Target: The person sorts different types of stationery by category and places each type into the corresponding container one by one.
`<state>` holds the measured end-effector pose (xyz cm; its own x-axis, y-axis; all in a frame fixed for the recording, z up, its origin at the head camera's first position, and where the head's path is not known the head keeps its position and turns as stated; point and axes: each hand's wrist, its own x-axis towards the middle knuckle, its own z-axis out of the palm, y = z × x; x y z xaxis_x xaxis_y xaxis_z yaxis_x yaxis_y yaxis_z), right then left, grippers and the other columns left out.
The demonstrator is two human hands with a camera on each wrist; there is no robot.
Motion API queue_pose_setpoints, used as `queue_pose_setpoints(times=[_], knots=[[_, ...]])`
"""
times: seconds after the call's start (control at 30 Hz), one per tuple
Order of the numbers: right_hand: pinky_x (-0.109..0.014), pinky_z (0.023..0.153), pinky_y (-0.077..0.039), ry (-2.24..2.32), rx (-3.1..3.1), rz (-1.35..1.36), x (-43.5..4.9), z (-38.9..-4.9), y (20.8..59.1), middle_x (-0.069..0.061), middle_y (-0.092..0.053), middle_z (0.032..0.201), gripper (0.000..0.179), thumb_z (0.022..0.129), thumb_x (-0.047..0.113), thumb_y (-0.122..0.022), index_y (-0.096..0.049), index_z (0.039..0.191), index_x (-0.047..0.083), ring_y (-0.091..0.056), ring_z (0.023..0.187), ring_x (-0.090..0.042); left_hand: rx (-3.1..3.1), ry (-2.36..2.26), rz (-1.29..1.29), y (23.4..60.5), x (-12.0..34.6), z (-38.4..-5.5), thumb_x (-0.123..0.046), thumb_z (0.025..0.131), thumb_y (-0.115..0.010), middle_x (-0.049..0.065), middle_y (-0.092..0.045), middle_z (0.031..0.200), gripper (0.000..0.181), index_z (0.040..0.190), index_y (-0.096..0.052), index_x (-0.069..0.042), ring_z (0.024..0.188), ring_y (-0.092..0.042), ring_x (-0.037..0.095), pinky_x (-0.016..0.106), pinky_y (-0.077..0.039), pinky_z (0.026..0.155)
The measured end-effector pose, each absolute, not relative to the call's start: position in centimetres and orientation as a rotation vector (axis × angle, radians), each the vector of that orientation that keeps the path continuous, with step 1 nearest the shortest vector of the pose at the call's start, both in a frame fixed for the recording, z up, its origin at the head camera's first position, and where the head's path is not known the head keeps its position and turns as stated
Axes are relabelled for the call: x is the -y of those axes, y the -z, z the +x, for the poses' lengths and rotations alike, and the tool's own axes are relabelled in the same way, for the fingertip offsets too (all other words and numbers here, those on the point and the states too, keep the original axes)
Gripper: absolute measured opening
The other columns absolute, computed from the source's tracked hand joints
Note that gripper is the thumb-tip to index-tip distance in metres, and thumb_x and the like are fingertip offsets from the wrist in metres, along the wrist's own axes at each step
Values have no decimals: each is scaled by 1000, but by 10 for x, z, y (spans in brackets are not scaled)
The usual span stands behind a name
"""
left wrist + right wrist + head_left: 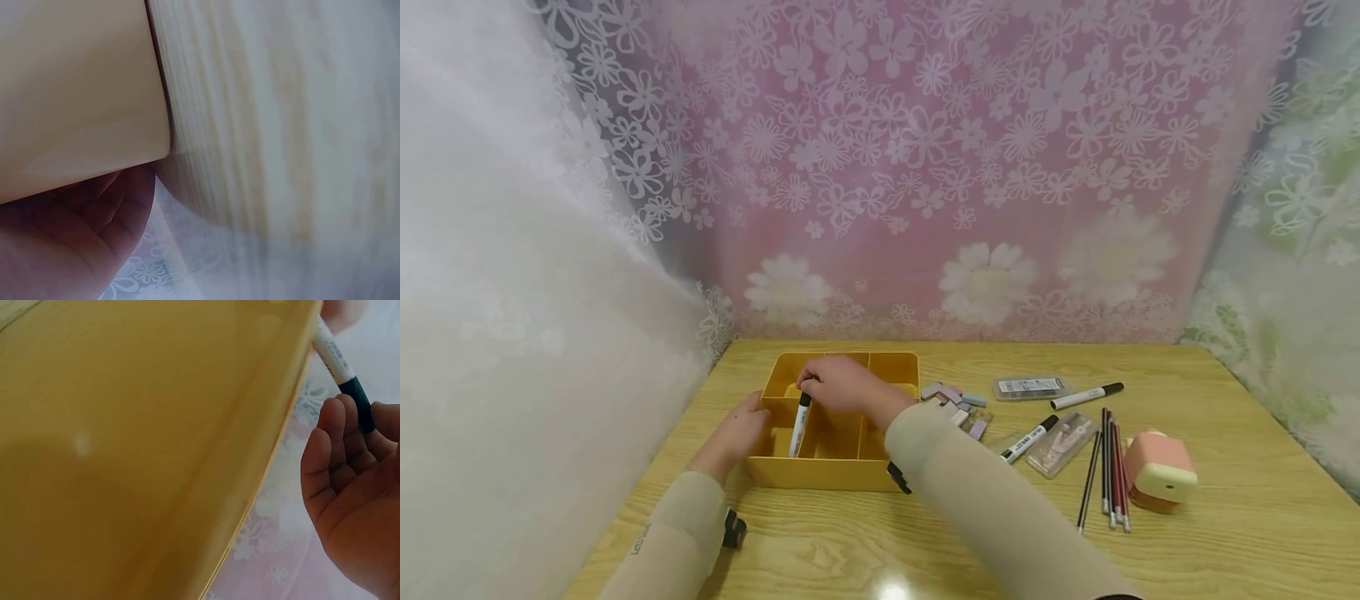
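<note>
A yellow divided storage box (827, 475) stands on the table at the left. Above its left front compartment, my right hand (842, 383) pinches a white marker (800, 429) by its black cap, the marker slanting down. In the right wrist view the thumb and fingers of the right hand (356, 494) meet on the marker's dark cap (358, 403). My left hand (747, 429) holds the box at its left side. Bent fingers of that hand (94, 237) lie against the box wall (81, 94) in the left wrist view; the thumb is hidden there.
Right of the box lie several erasers (955, 408), partly behind the right sleeve. Farther right are a clear lead case (1032, 387), two more markers, one a white marker (1086, 396), a clear case (1062, 444), several pencils (1116, 475) and a pink-and-cream sharpener (1160, 471). Floral curtains surround the table.
</note>
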<state>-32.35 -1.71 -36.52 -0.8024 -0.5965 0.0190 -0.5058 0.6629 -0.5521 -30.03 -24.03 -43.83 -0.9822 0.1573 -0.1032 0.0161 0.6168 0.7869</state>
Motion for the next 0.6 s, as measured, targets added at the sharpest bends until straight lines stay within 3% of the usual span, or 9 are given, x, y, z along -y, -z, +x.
queue_pose_setpoints(times=[0.27,0.5,0.6], knots=[[-30,81,-49,717,-2715,-838,25,-319,367,4,-68,108,28,107,26,-52,-69,126,13,-58,87,-13,-2674,-1290,130,439,240,-301,-16,106,-30,25,-50,145,49,151,-37,0,132,-46,41,60,-32,111],[-37,98,-50,691,-2747,-773,22,-318,367,2,-65,128,32,108,29,-51,-64,135,19,-61,114,-16,-2660,-1317,122,441,240,-302,-15,106,-31,23,-51,144,48,151,-37,-1,128,-48,39,60,-33,110],[-37,95,-51,702,-2750,-760,18,-320,367,2,-66,124,34,107,30,-52,-62,137,21,-62,108,-15,-2663,-1314,123,441,240,-302,-15,105,-31,23,-52,143,49,151,-38,-1,132,-46,40,61,-30,112]])
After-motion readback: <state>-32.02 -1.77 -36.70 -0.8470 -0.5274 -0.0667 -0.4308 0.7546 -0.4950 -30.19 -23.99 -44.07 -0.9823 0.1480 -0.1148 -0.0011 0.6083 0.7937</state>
